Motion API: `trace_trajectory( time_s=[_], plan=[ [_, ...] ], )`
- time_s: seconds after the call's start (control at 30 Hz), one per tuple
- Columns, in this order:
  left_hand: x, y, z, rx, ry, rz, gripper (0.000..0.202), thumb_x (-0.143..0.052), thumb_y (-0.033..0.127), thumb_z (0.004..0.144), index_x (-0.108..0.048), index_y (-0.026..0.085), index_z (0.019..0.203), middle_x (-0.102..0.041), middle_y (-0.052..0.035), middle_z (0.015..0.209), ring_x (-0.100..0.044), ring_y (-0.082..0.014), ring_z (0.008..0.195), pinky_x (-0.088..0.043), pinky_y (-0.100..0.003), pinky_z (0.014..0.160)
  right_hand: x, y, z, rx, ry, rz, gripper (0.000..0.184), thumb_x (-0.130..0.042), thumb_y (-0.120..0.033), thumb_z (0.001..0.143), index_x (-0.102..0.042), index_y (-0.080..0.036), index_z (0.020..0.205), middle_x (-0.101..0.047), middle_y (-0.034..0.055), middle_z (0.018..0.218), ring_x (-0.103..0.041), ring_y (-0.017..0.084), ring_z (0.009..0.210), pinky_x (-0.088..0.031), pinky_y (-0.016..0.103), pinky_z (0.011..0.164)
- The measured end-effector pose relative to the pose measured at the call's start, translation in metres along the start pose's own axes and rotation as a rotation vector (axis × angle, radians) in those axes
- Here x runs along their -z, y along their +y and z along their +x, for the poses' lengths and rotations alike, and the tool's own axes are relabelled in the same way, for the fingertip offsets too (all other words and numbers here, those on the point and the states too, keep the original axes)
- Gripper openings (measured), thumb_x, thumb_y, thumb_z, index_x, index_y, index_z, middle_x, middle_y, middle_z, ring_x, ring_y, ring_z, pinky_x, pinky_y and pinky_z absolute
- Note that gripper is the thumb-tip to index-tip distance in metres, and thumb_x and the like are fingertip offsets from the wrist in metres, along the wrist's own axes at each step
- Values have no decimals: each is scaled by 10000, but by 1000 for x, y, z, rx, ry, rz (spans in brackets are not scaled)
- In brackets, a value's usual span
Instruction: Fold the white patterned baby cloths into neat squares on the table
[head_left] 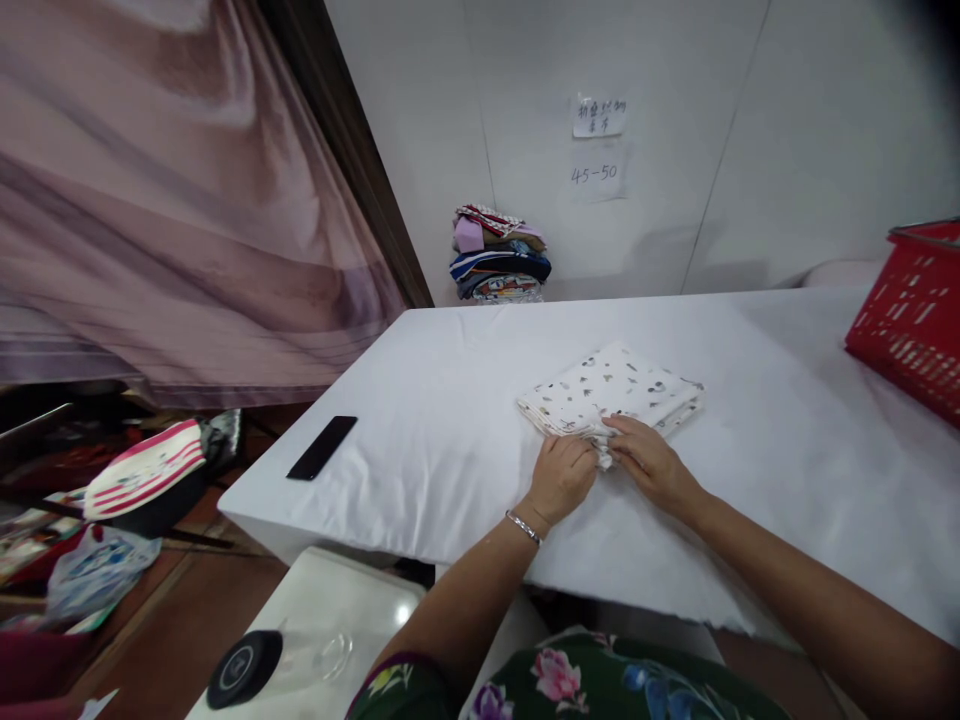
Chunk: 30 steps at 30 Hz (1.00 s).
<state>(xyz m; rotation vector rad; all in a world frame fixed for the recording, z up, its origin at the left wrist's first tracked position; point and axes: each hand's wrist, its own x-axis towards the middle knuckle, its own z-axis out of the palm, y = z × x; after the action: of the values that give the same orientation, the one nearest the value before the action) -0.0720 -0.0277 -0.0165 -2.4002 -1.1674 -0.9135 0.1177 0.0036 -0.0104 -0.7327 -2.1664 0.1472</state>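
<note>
A white cloth (611,385) with small dark and tan prints lies folded in several layers on the white-covered table (420,400), one corner pointing toward me. At that near corner my left hand (564,475) has its fingers closed on the bunched edge from the left. From the right, my right hand (649,460) pinches the same corner, thumb below and fingers on top. The fingertips of both hands almost meet there, and they partly hide the gathered fabric.
A black phone (322,448) lies at the table's left side. Folded fabrics (500,255) are stacked beyond the far edge, against the wall. A red basket (919,310) stands at the right. Below left, a clear jug with a black lid (245,668) lies on a white surface (360,600).
</note>
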Motion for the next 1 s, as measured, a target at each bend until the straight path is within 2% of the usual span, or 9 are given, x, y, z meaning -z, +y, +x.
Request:
trace_trajectory(
  time_s=[0.17,0.4,0.77,0.83,0.93,1.0],
  plan=[
    [0,-1,-1,-8,-14,6,104,-478,198,861,-569,180,813,-636,-17,820,-542,-140,832,-353,-310,765,-2,3,1,20,-28,8,151,-475,-191,880,-571,-219,993,-562,83,1231,-442,215,1220,-390,467,1012],
    [4,-2,1,-19,-26,4,133,-468,168,873,-592,191,835,-644,-22,853,-552,-132,841,-357,-303,779,-2,-3,5,-91,-85,145,178,-425,-253,898,-596,-230,940,-563,77,1229,-421,239,1236,-366,503,1019],
    [3,0,0,62,-53,-80,137,-472,209,866,-584,182,941,-644,-42,859,-565,-166,850,-371,-331,777,5,0,4,-113,-196,206,200,-437,-269,901,-618,-242,980,-533,62,1254,-415,220,1230,-359,451,1035],
    [3,0,0,59,-60,-82,120,-476,207,865,-588,189,904,-641,-32,834,-562,-164,835,-365,-331,773,5,0,3,-151,-180,230,190,-452,-278,895,-625,-242,967,-523,64,1264,-425,222,1220,-371,450,1024],
    [3,0,-1,67,-63,-76,121,-478,200,862,-590,191,907,-640,-27,827,-559,-161,835,-359,-330,774,3,0,3,-215,-71,248,181,-463,-297,887,-621,-240,956,-522,74,1262,-447,233,1201,-408,454,987],
    [3,0,-1,69,-62,-75,127,-472,194,863,-591,191,910,-641,-26,833,-558,-160,841,-358,-330,775,2,0,6,-196,-15,229,183,-470,-290,882,-605,-240,996,-528,83,1253,-449,235,1199,-414,460,980]
  ],
)
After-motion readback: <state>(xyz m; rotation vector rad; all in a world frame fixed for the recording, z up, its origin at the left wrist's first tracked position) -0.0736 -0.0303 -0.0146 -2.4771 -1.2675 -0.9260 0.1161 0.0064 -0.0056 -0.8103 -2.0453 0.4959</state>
